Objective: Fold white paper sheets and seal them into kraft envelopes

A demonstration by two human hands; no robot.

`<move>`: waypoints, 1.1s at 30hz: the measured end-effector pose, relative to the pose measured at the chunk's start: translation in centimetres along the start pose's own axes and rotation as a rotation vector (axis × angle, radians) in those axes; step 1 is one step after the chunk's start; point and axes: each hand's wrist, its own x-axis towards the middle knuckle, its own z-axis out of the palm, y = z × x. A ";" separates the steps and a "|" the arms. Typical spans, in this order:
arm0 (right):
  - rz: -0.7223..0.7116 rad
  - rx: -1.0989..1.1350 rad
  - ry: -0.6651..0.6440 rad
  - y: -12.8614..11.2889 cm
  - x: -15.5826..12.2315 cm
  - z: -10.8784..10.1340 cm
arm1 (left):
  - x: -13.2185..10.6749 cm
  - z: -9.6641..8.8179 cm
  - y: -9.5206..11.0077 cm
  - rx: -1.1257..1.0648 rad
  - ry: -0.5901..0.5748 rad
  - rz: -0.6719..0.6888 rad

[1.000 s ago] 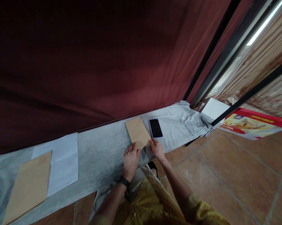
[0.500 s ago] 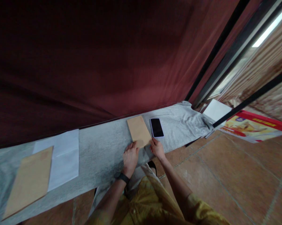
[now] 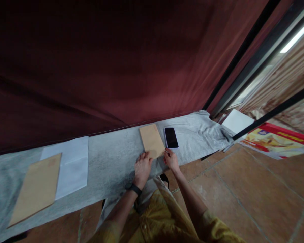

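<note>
A small brown envelope (image 3: 152, 140) lies flat on a long grey cloth (image 3: 111, 158). My left hand (image 3: 142, 167) rests on the cloth with its fingertips on the envelope's near left corner, fingers stretched out. My right hand (image 3: 171, 159) pinches the envelope's near right corner. A black phone (image 3: 171, 137) lies face up just right of the envelope, close to my right hand.
At the left, a larger brown envelope (image 3: 37, 187) overlaps a white sheet (image 3: 71, 165). A dark red curtain (image 3: 103, 60) hangs behind the cloth. White paper (image 3: 236, 122) and a red and yellow poster (image 3: 275, 140) lie on the tiled floor (image 3: 243, 195) at right.
Both hands stay at the small envelope's near edge. The view has shifted slightly, so everything sits a little further right and lower.
</note>
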 end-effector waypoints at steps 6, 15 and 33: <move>0.019 -0.001 -0.004 0.1 0.2 -0.1 | -0.1 -0.1 0.2 0.006 0.007 0.007; 0.039 0.081 0.008 -0.3 -0.4 -0.3 | -0.2 -0.4 0.4 -0.025 -0.018 0.006; -0.193 0.263 0.108 2.3 -7.6 1.9 | -8.8 -4.6 -18.0 -0.005 0.450 -0.359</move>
